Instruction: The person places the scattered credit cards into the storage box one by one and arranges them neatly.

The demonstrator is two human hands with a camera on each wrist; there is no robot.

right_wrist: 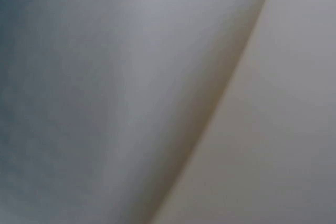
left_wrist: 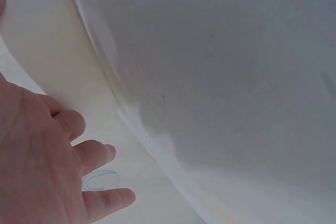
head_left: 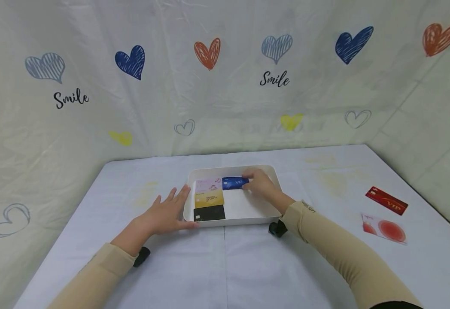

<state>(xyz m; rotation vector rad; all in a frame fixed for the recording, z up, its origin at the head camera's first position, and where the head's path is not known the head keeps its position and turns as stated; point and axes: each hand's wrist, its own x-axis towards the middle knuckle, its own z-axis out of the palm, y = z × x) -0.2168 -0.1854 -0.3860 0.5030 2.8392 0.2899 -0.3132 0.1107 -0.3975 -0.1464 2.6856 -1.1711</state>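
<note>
A shallow white tray (head_left: 248,221) sits on the cloth in the middle of the table. Along its left side lie a pink card (head_left: 208,185), a gold card (head_left: 208,198) and a black card (head_left: 209,213), one below another. Beside the pink card, near the back wall, is a blue VIP card (head_left: 233,183). My right hand (head_left: 263,184) reaches into the tray and pinches the right end of that card, partly covering it. With fingers spread, my left hand (head_left: 167,214) rests against the tray's left rim; its palm side shows in the left wrist view.
On the right part of the table lie a red VIP card (head_left: 387,200) and, nearer me, a pale card with red circles (head_left: 384,228). A white curtain (head_left: 232,98) printed with hearts stands behind the table. The right wrist view shows only blurred pale surfaces.
</note>
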